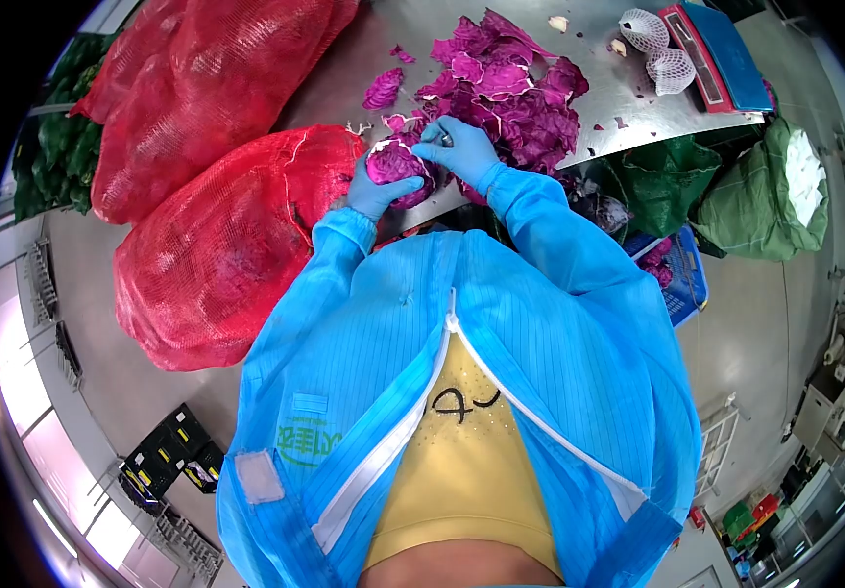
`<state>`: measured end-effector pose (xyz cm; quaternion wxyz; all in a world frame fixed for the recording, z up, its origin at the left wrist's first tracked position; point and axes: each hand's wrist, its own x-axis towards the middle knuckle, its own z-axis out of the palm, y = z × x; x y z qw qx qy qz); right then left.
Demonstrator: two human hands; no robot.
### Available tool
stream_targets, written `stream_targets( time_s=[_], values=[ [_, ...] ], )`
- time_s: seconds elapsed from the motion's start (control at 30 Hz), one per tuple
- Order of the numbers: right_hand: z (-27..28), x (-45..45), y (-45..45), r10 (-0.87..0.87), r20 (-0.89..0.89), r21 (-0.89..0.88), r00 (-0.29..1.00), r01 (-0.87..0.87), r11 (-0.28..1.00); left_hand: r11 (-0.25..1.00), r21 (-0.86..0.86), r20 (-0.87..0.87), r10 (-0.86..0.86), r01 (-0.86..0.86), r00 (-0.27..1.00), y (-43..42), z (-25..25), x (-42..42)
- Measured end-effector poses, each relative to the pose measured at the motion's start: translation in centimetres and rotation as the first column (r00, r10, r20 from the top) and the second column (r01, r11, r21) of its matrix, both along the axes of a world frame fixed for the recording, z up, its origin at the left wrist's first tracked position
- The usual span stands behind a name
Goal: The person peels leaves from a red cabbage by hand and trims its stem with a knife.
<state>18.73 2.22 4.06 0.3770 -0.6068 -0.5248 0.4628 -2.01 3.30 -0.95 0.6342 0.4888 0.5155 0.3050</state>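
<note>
A round red cabbage [395, 169] rests in my left hand [375, 188], gloved in blue, with the thumb across its near side and the fingers around its left. My right hand [461, 152], in a blue glove too, is curled at the cabbage's upper right edge, fingertips touching it. A small dark spot shows between those fingers; I cannot make out what it is. Just beyond lies a heap of loose purple cabbage leaves [510, 88] on the metal table [363, 59]. One separate leaf [383, 89] lies left of the heap.
Red mesh sacks [226, 235] [207, 88] stand at the left. White foam nets [670, 71] and a red and blue box [711, 59] sit at the table's right. Below are green sacks [765, 201] and a blue crate [685, 274] with purple leaves.
</note>
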Motion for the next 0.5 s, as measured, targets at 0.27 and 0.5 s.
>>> stream_targets(
  time_s=[0.27,0.5],
  values=[
    [-0.7,0.2,1.4,0.237,0.149,-0.032,0.96,-0.235,0.971,0.998,0.054,-0.113,0.016,-0.01,0.993,-0.2,-0.3,0.0],
    [0.3,-0.4,0.4,-0.064,0.127,0.11,0.99,0.05,0.993,0.998,0.048,-0.105,0.037,-0.033,0.994,-0.4,0.8,0.5]
  ],
)
